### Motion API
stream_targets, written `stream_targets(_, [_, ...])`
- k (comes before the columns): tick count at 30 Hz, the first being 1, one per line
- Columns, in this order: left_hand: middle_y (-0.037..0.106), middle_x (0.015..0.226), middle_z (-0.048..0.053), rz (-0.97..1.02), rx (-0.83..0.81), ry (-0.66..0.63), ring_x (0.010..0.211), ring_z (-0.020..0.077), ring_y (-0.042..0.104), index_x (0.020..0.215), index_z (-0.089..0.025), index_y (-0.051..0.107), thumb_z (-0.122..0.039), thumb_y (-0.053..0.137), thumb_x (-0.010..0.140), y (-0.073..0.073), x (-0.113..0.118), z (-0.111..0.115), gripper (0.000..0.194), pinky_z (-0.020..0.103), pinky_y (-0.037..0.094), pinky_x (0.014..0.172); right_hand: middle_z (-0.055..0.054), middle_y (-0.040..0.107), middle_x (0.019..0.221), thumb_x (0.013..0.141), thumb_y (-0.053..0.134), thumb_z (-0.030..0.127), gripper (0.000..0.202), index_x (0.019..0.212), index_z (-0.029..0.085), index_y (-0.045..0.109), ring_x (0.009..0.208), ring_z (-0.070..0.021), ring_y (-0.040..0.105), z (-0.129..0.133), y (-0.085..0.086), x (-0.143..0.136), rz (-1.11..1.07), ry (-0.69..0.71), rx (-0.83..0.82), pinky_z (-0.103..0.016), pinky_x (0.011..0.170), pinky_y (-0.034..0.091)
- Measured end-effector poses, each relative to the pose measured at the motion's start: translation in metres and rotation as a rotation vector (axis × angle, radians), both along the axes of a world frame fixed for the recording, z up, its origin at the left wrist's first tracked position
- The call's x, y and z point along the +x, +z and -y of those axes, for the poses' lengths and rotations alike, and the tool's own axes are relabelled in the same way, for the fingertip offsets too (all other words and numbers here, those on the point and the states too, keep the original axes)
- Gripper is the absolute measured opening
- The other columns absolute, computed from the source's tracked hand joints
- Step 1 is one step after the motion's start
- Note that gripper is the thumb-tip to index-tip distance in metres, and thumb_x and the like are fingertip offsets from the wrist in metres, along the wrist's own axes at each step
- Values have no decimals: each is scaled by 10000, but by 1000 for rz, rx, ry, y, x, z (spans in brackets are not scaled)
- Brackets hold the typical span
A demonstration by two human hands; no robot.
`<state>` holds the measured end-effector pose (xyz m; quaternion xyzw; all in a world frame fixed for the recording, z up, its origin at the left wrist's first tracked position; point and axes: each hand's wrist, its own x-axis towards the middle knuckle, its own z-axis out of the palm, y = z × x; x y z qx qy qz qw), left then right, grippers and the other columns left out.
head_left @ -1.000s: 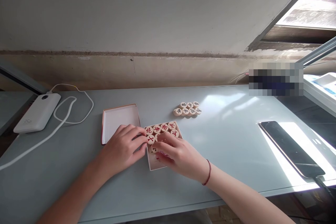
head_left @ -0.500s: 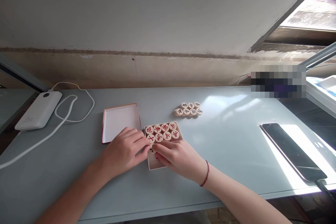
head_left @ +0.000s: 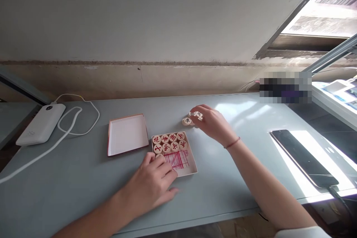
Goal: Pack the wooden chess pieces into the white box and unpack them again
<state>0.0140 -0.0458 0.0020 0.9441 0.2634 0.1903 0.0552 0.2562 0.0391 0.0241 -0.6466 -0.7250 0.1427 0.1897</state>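
black-lettered discs (head_left: 186, 121): judged light, hard and slightly slick, best pinched by the rim; pale, round, thick-sided; clustered on the desk (head_left: 83, 178) beyond the open box (head_left: 188, 170). right hand (head_left: 213, 122): curled over them; whether fingertips are clamped on one cannot be told. left hand (head_left: 156, 180): held over the box's near-left corner, fingers parted.

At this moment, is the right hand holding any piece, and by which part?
It cannot be told: the right hand is at the black-marked pieces, but hides any place of hold.
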Motion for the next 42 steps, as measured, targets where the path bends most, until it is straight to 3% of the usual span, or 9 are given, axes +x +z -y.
stream_targets(4, [576,671,-19,-36,86,42,721,158,495,779,-188,573,-124,568,870,-12,6,1,112,330,300,737,-78,664,1048,858,510,381,293,1033,203,663,825,-194,626,-31,-4,1,181,-77,-193,-253,647,418])
stream_targets(8, [580,683,-3,-85,109,39,727,158,482,781,-186,580,-136,524,909,-16,8,-5,149,331,298,746,-93,697,922,823,541,353,271,983,192,689,797,-221,636,-47,-6,-6,285,-85,-314,-254,581,383])
stream_targets(16, [609,729,15,-148,77,62,743,161,511,800,-191,599,-144,502,921,-17,10,-14,162,330,320,756,-129,702,905,741,638,245,207,917,163,710,797,-253,651,-61,-10,-9,282,-84,-303,-286,599,417])
stream_targets(19, [620,740,14,-117,59,72,745,163,540,838,-202,613,-172,497,926,-14,9,-16,149,328,358,743,-125,697,1006,810,577,270,278,1044,159,677,881,-247,650,-57,0,-10,254,-125,-220,-300,684,453])
stream_targets(23, [634,1018,76,68,9,220,907,211,595,1141,-205,568,-354,512,925,-6,8,-22,269,353,451,774,-79,689,1066,851,544,368,329,1104,183,641,829,-183,664,-24,13,-18,-138,-105,-80,-292,721,506])
stream_targets(27, [554,1201,96,266,-109,423,1032,232,607,1352,-254,407,-424,494,927,-1,12,-33,466,364,512,850,-78,698,985,809,610,411,342,1062,181,625,784,-167,680,23,7,-36,-632,140,-228,-281,665,564])
stream_targets(33, [628,1064,41,361,-190,290,1003,188,625,1192,-249,540,-265,510,936,-5,14,-37,258,319,525,840,-71,678,996,826,620,417,285,1000,194,583,875,-167,661,50,-13,-51,-932,222,-295,-292,736,575])
stream_targets(38, [604,985,30,329,-154,329,975,181,612,1015,-233,594,-199,555,872,0,5,-34,151,317,483,852,-70,661,988,853,592,436,285,1006,196,580,835,-156,646,47,-17,-41,-918,187,-264,-280,697,558])
stream_targets(42, [662,961,8,241,-124,248,921,166,613,844,-213,582,-164,576,845,-2,4,-34,50,321,413,840,-43,643,869,864,573,442,263,952,195,585,730,-135,627,46,-18,-36,-893,128,-204,-250,608,534])
